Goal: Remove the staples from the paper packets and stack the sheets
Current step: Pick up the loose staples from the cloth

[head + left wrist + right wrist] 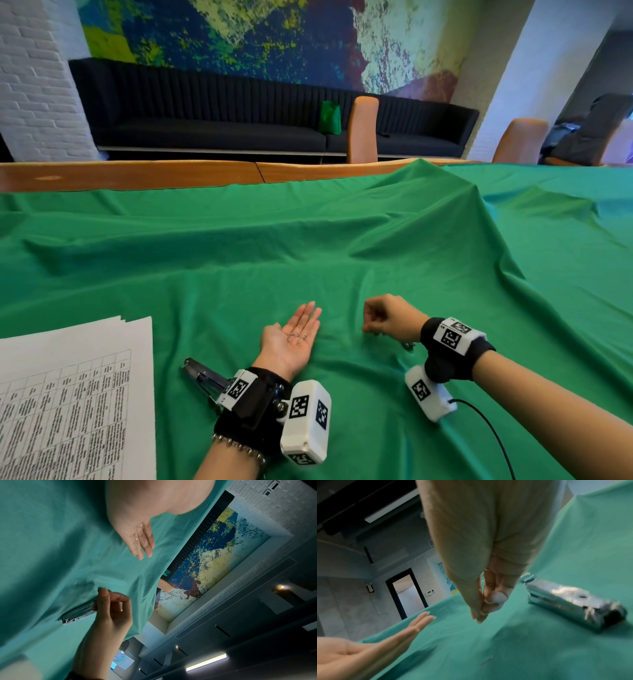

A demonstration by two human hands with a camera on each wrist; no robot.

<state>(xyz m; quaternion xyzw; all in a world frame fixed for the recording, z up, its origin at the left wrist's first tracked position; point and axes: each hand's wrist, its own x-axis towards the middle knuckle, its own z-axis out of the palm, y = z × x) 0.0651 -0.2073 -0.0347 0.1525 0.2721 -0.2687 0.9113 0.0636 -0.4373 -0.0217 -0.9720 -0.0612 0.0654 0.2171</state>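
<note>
Nearby, the flat upturned left hand [291, 337] cradles staples [297, 335]; right hand [387, 315] curls, seemingly holding nothing.

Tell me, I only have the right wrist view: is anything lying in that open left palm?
Observer: Yes. The head view shows bent staples lying on the upturned left hand.
Operator: Where are the sheets?
Observer: A stack of printed sheets lies on the green cloth, to the left of that hand.
Operator: Is there any tool besides the shiny one near the right hand?
Observer: Yes, a dark metal tool pokes out beside the left wrist.
</note>
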